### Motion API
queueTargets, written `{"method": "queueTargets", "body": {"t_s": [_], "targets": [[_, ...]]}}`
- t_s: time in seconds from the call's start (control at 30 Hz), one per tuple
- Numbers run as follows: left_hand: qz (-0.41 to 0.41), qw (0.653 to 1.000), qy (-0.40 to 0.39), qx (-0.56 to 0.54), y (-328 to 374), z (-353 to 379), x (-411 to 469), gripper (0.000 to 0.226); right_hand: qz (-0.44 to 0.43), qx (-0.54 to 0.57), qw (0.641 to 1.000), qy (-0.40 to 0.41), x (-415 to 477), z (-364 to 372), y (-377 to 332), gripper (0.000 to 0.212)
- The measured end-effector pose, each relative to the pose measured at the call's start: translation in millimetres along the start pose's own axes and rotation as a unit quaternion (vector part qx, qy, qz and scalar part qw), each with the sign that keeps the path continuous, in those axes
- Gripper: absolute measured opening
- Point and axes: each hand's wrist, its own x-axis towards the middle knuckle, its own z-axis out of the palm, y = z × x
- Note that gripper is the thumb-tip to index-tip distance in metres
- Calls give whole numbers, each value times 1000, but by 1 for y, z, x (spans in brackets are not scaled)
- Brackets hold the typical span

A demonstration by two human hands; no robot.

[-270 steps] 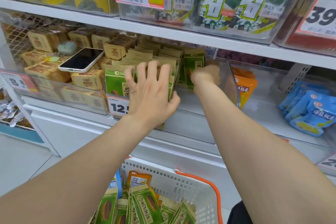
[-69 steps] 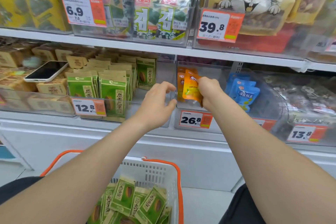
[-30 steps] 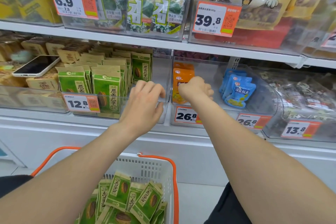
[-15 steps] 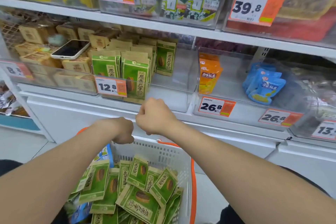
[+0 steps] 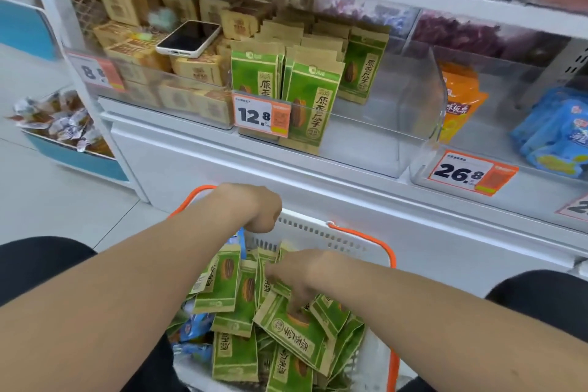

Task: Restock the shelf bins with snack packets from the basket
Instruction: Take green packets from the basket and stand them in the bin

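A white basket (image 5: pixel 318 232) with orange handles sits low in front of me, piled with green snack packets (image 5: pixel 235 356). My right hand (image 5: pixel 305 277) is down in the pile, its fingers spread among the packets and its thumb on one; whether it grips one is unclear. My left hand (image 5: pixel 254 207) is curled into a fist over the basket's far left rim, with nothing visible in it. On the shelf above, the clear bin (image 5: pixel 413 124) marked 12.8 holds upright green packets (image 5: pixel 315 95) in its left half; its right half is bare.
A phone (image 5: pixel 187 38) lies on brown packets (image 5: pixel 197 70) in the bin to the left. The bin to the right, tagged 26.8, holds orange packets (image 5: pixel 461 99) and blue packets (image 5: pixel 556 137). A white cabinet front runs below the shelf. My dark-clad knees flank the basket.
Both hands left the shelf bins and came down to the basket. In the last half second my right hand dropped into the green packets, and my view tilted down.
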Motion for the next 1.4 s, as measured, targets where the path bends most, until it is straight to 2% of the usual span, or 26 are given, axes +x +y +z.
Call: {"method": "queueTargets", "body": {"t_s": [0.07, 0.2, 0.37, 0.47, 0.53, 0.57, 0.67, 0.7, 0.77, 0.83, 0.9, 0.93, 1.0, 1.03, 1.13, 1.23, 1.27, 1.33, 1.4], "targets": [[5, 1000, -1, 1, 0, -2, -1, 25, 14, -5, 1000, 6, 6, 8, -5, 72], [13, 1000, -2, 1, 4, -8, -5, 18, 28, -28, 998, 49, 8, 12, -8, 64], [9, 1000, -20, 8, 10, -14, -16, 21, 69, 22, 991, 113, 1, -7, -2, 30], [18, 1000, -23, 6, 12, -19, -25, 27, 117, 113, 968, 190, -9, -28, 15, 28], [22, 999, -31, -9, 13, -22, -31, 30, 146, 246, 926, 247, -19, -41, 26, 18], [28, 999, -38, -16, 12, -24, -32, 37, 161, 328, 892, 268, -26, -47, 30, 10], [46, 995, -63, -68, 9, -27, -36, 86, 196, 542, 763, 292, -45, -65, 33, 17], [51, 993, -55, -94, 8, -28, -36, 94, 198, 586, 726, 300, -52, -70, 33, 18], [61, 989, -3, -135, 10, -30, -38, 84, 198, 632, 674, 328, -64, -78, 33, 18], [66, 980, 86, -167, 12, -35, -40, 51, 195, 646, 647, 354, -78, -88, 34, 18], [75, 960, 151, -226, 12, -42, -44, 27, 188, 618, 663, 378, -93, -97, 37, 18], [81, 947, 165, -262, 13, -45, -47, 21, 189, 571, 693, 398, -102, -102, 40, 18], [91, 922, 180, -330, 16, -51, -54, 16, 214, 427, 745, 466, -121, -110, 45, 22], [100, 904, 184, -371, 18, -54, -57, 14, 234, 359, 750, 503, -130, -112, 47, 23], [144, 827, 193, -508, 28, -63, -70, 10, 244, 248, 729, 589, -147, -113, 52, 28], [191, 749, 214, -597, 43, -72, -80, 20, 185, 202, 707, 652, -151, -116, 60, 31], [204, 718, 230, -625, 48, -74, -82, 22, 173, 210, 695, 665, -153, -118, 64, 31], [201, 668, 269, -664, 58, -77, -81, 25, 160, 277, 649, 690, -157, -123, 70, 32], [183, 651, 296, -674, 69, -79, -78, 33, 171, 337, 598, 706, -158, -128, 70, 36]]}}
